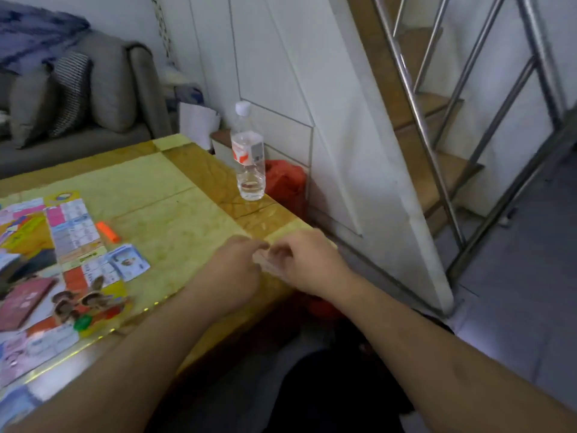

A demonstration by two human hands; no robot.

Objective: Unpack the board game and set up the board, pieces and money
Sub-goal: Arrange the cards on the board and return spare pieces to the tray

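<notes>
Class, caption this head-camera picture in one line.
Both hands pinch a small pale object over the yellowish marble table, colourful game board laid out alongside.

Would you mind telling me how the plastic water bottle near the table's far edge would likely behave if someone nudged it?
The water bottle looks nearly empty, with water only at the bottom, so it is probably light. It is tall and narrow, so a nudge would likely tip it. It stands close to the table edge, so it might fall off.

A home living room — grey sofa [103,85] with cushions [70,92] and a blanket [34,32], wooden staircase [437,145] with steel railing [415,114] beside the counter [175,210].
</notes>
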